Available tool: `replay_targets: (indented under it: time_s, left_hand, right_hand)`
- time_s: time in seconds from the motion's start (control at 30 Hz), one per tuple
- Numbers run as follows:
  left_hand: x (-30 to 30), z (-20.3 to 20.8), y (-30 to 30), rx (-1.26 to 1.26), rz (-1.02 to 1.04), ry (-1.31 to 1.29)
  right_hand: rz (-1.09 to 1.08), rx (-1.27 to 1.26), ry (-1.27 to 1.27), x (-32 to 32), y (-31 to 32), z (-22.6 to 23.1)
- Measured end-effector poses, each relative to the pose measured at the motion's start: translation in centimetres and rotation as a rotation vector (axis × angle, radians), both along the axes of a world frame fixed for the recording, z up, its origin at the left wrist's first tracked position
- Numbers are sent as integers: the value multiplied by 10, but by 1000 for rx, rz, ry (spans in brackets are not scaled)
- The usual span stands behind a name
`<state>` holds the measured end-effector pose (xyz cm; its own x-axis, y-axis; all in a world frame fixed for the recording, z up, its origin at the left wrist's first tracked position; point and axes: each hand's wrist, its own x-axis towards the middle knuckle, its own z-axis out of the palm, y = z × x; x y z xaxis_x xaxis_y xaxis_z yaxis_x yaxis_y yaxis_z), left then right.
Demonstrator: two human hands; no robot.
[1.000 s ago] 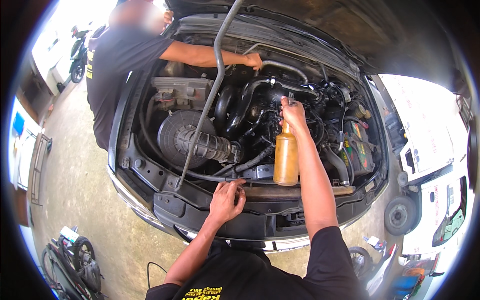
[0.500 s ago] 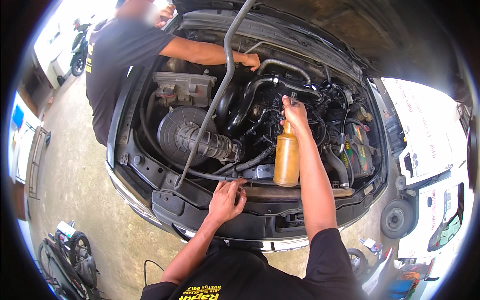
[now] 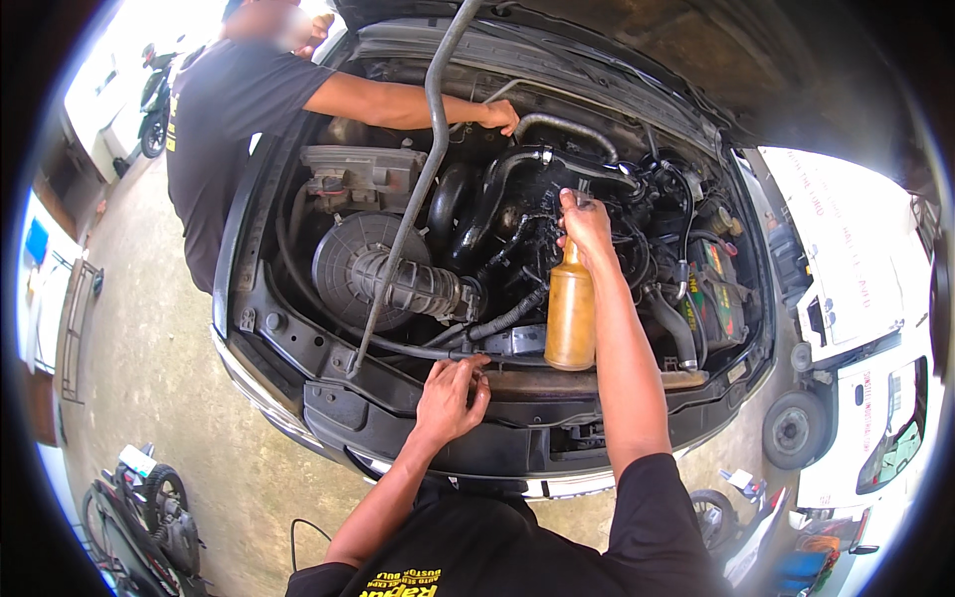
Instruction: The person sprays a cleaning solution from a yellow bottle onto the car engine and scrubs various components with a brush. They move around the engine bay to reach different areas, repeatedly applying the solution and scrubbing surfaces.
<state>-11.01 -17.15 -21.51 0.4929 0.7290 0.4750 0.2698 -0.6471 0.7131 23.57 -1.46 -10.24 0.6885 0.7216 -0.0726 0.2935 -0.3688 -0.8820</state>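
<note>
the right hand, wrapped tightly round the neck of an amber spray bottle hanging beneath it, seems midway through spraying the engine just ahead, calling for steady aim, while the left hand, loosely curled, seemingly empty, rests beside the radiator.

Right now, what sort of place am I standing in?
Probably a vehicle repair workshop: a car engine lies exposed under a raised hood, your right hand holds an amber bottle over the front of it, and motorcycles stand nearby.
</note>
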Motion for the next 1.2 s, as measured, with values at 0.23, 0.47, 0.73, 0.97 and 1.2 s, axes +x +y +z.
replay_targets:
  time_s: [0.23,0.47,0.73,0.97,1.2]
  left_hand:
    - [1,-1,0,-2,-7,5]
    - [0,-1,0,-1,-8,5]
    - [1,-1,0,-2,-4,2]
    - [0,-1,1,-26,-9,13]
    - [1,1,1,-16,-9,15]
  right_hand:
    - [-22,18,53,3,-5,-4]
    - [-37,11,21,4,-3,-10]
    - [-42,-28,32,5,-1,-11]
    - [-10,2,71,5,-6,-8]
    - [-1,10,116,16,-16,-7]
